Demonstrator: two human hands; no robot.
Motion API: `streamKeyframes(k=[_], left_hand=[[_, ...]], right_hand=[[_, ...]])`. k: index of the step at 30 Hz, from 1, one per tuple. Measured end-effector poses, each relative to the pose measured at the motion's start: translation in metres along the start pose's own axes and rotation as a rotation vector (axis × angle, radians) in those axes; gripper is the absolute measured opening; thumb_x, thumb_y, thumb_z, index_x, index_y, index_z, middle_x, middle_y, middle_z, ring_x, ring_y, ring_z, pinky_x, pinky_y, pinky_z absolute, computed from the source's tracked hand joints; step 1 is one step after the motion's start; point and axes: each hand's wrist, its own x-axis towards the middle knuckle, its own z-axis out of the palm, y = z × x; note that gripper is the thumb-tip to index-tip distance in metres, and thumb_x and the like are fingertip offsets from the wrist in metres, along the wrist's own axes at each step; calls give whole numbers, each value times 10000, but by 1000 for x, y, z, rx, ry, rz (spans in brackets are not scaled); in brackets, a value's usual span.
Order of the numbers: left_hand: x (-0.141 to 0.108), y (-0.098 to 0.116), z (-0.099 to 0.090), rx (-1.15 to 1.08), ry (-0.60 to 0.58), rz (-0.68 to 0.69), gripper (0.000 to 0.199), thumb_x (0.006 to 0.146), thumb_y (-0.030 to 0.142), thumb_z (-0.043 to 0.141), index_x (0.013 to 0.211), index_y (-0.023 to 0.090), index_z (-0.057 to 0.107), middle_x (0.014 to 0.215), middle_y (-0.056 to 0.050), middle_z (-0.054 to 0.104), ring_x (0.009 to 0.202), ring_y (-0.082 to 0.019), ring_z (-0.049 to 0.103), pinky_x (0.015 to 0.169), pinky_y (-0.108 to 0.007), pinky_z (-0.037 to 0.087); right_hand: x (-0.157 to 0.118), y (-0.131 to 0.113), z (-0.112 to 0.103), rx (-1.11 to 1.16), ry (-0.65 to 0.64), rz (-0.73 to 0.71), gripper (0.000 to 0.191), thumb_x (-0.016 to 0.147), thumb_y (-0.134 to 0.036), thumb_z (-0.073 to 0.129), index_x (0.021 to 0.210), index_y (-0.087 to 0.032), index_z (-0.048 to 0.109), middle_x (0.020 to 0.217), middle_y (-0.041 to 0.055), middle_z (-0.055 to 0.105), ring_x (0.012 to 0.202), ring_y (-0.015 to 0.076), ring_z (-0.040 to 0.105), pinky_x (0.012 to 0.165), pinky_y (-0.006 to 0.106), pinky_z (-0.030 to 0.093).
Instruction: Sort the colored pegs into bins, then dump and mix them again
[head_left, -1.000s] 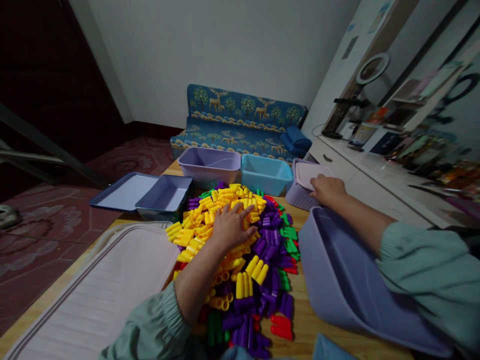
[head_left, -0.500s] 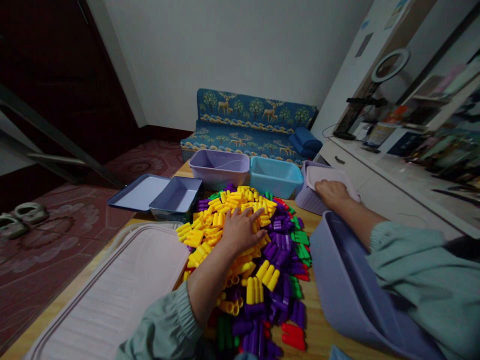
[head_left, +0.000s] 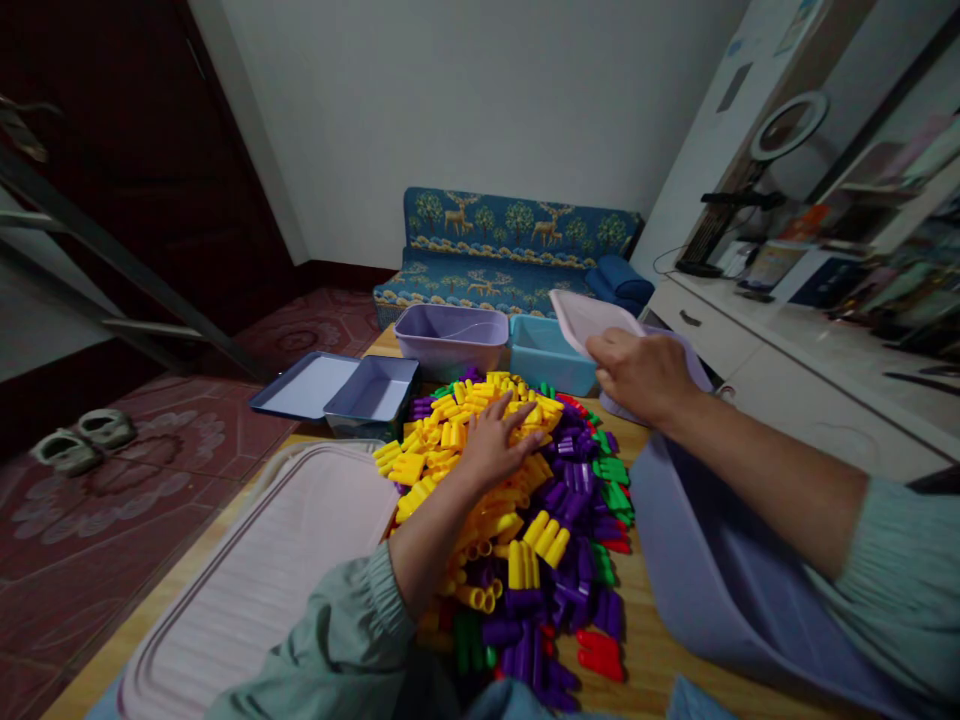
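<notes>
My left hand [head_left: 496,445] lies with spread fingers on top of a heap of yellow plastic building blocks [head_left: 435,440]. Purple blocks [head_left: 574,490] spill out beneath the yellow ones, with green blocks [head_left: 613,485] and red blocks [head_left: 600,655] at the edge. My right hand [head_left: 645,375] grips a pale pink lid [head_left: 589,318], which is raised and tilted above the small purple bin [head_left: 675,350] at the right. My forearm and hand hide much of that bin, so its inside cannot be seen.
A purple bin [head_left: 450,350] and a light blue bin [head_left: 551,375] stand at the table's far edge. An open dark blue box [head_left: 371,400] sits at left, above a large pinkish lid [head_left: 285,560]. A large purple-grey bin [head_left: 675,560] lies at right; beyond is a blue patterned sofa [head_left: 510,240].
My right hand has lifted the pale pink lid off the small purple bin and moved it up and left. My left hand stays on the yellow blocks.
</notes>
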Motion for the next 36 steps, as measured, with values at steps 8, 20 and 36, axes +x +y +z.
streamKeyframes(k=[8, 20, 36], left_hand=[[-26, 9, -100, -1226, 204, -306, 610, 918, 608, 403, 1269, 140, 575, 1072, -129, 696, 856, -194, 692, 774, -344, 573], [-122, -42, -169, -1026, 193, -507, 604, 637, 84, 757, 1221, 170, 630, 916, -62, 749, 697, -159, 697, 560, -199, 558], [-242, -170, -223, -402, -47, -719, 537, 499, 613, 776, 828, 194, 709, 781, -38, 748, 759, -315, 704, 690, -411, 598]], right_hand=[[-45, -78, -77, 226, 85, -324, 208, 903, -123, 441, 968, -171, 633, 908, 105, 666, 678, 161, 603, 527, 268, 291], [-79, -196, -79, 518, 308, -692, 173, 948, -176, 404, 939, -154, 575, 892, 99, 636, 769, 215, 622, 605, 326, 434], [-115, -186, -48, 667, -12, -757, 118, 885, -133, 491, 907, -149, 606, 913, 87, 657, 842, 220, 599, 951, 433, 377]])
